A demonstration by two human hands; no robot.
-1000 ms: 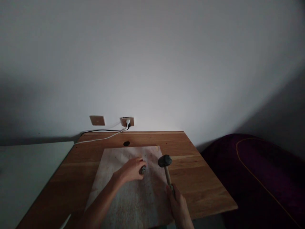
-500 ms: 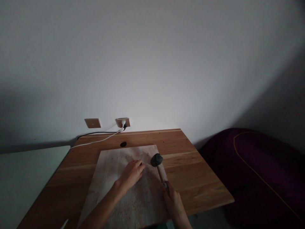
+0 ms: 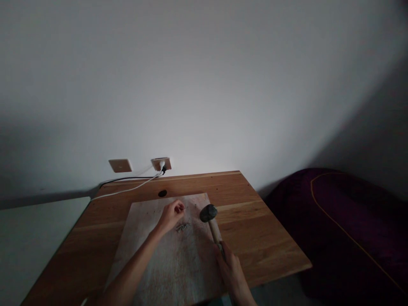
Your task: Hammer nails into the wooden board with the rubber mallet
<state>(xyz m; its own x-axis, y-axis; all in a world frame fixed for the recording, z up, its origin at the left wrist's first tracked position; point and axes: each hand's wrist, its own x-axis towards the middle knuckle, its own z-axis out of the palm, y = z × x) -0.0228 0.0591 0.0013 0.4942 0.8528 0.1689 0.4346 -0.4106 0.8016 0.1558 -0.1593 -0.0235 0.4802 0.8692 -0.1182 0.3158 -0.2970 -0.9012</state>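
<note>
My right hand [image 3: 232, 268] is wrapped round the wooden handle of a rubber mallet [image 3: 208, 213]. Its black head hangs over the right edge of a pale, worn wooden board [image 3: 165, 263]. My left hand [image 3: 173, 215] is above the far part of the board, thumb and fingers pinched on what looks like a thin nail [image 3: 186, 208], mostly hidden by the fingers. Just below that hand, a small heap of nails [image 3: 182, 227] lies on the board. Several small dark marks or nails run in a row along the board's far side.
The board rests on a wooden table [image 3: 264, 238] set against a grey wall. A wall socket [image 3: 161, 164] holds plugs, and a white cable [image 3: 127, 191] crosses the table's back left corner. A dark purple beanbag-like shape [image 3: 344, 229] stands to the right, a white surface [image 3: 41, 242] to the left.
My left hand has lifted away from the nail heap, moving left and toward the board's far side, with a nail seemingly pinched. The heap now shows. The mallet has hardly moved.
</note>
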